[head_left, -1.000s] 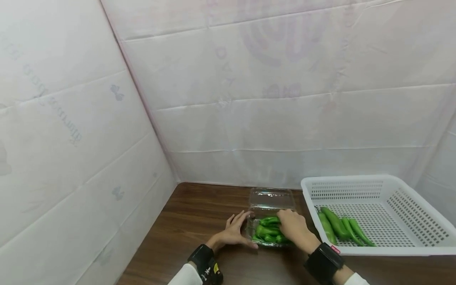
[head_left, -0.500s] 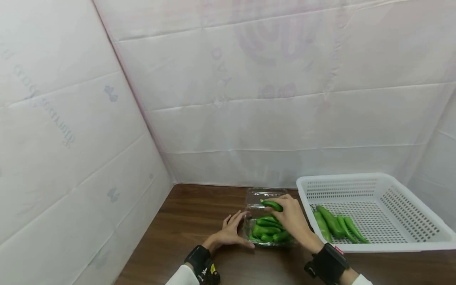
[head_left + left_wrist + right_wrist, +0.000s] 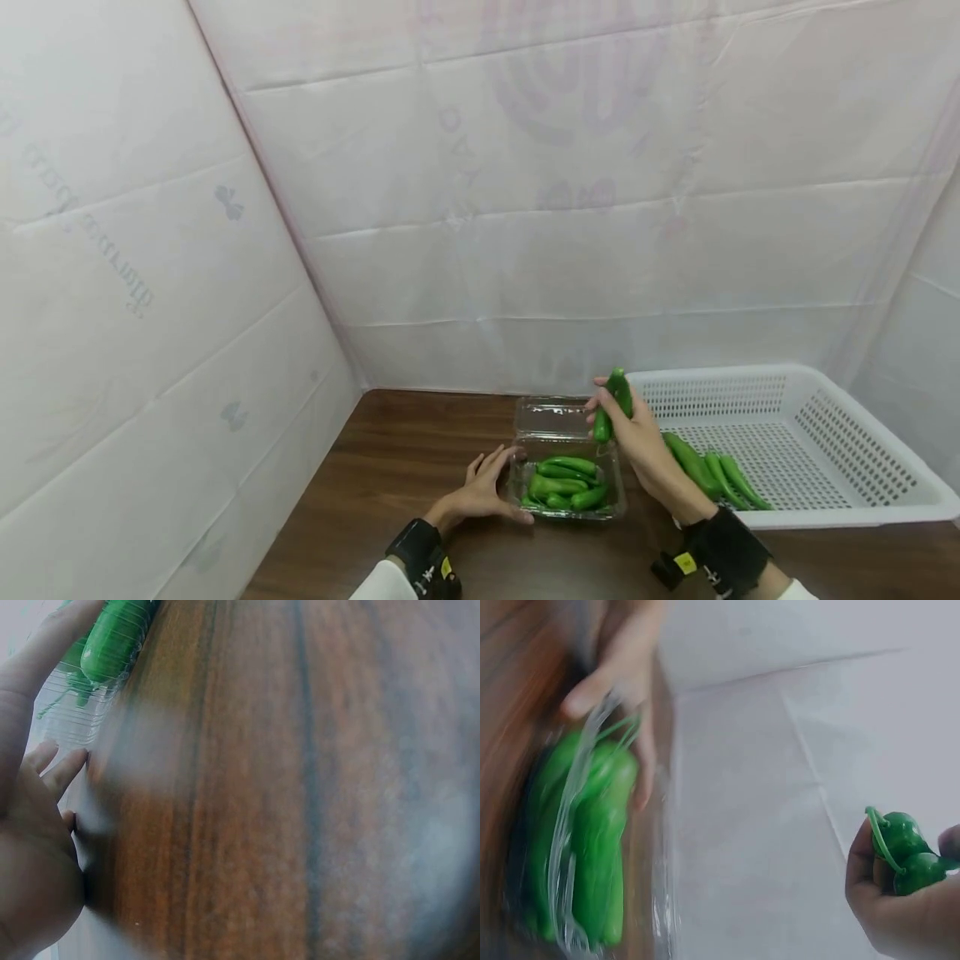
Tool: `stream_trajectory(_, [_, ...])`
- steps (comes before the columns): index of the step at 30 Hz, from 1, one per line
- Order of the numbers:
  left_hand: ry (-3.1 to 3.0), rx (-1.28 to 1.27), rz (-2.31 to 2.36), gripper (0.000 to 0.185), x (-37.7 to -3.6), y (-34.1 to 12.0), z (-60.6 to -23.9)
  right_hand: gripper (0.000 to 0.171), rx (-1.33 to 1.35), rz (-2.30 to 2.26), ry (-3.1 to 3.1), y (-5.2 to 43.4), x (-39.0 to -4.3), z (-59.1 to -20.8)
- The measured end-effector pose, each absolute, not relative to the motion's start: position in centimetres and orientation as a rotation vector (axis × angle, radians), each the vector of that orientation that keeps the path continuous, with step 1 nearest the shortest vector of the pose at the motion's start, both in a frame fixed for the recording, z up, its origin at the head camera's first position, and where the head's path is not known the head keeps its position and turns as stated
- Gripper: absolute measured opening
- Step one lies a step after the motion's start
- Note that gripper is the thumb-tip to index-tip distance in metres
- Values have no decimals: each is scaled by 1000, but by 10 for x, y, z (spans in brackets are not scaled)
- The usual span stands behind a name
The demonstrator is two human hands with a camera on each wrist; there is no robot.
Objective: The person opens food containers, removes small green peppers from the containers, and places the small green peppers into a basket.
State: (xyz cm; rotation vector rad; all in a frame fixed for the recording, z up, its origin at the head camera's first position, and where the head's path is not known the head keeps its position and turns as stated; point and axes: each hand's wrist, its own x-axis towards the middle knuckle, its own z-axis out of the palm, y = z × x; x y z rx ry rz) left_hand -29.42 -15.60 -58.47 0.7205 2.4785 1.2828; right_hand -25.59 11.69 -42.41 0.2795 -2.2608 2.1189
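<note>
In the head view, my right hand (image 3: 637,437) is raised beside the white basket's near left corner and grips two green peppers (image 3: 619,392). The right wrist view shows their stem ends (image 3: 919,874), one with a long curved stem. A clear plastic clamshell box (image 3: 617,502) stands on the table, its lid (image 3: 551,417) folded back. Several green peppers (image 3: 558,485) lie in it. My left hand (image 3: 476,496) is spread at the box's left side, fingers toward the back corner and thumb at the front one. The left wrist view catches its thumb and fingertips (image 3: 67,769) along the box wall.
To the right, a white perforated basket (image 3: 885,467) holds several long green peppers (image 3: 693,467). The brown wooden table (image 3: 405,442) meets white sheet walls (image 3: 487,267) at the back and left.
My right hand has come up out of the box holding peppers, then moved right and turned so they point upward. The left hand has stayed at the box's left side.
</note>
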Motion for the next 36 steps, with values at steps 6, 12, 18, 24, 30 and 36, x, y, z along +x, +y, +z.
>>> stream_trajectory(6, [2471, 698, 1241, 112, -297, -156, -583, 45, 213, 2638, -1975, 150, -254, -413])
stream_trajectory(12, [2477, 726, 1230, 113, -298, -155, -581, 32, 230, 2824, -1715, 186, -253, -413])
stream_trajectory(18, [2484, 734, 1235, 110, -298, -157, -578, 61, 51, 2652, -1909, 225, -258, -409])
stream_trajectory(24, [2467, 678, 1284, 113, -294, -160, -583, 80, -44, 2548, -2046, 259, -265, -402])
stream_trajectory(30, [2491, 687, 1262, 112, -294, -158, -582, 76, 175, 1962, -2404, 277, -260, -404])
stream_trajectory(36, [2494, 701, 1242, 109, -295, -156, -579, 57, 233, 865, -2745, 281, -264, -413])
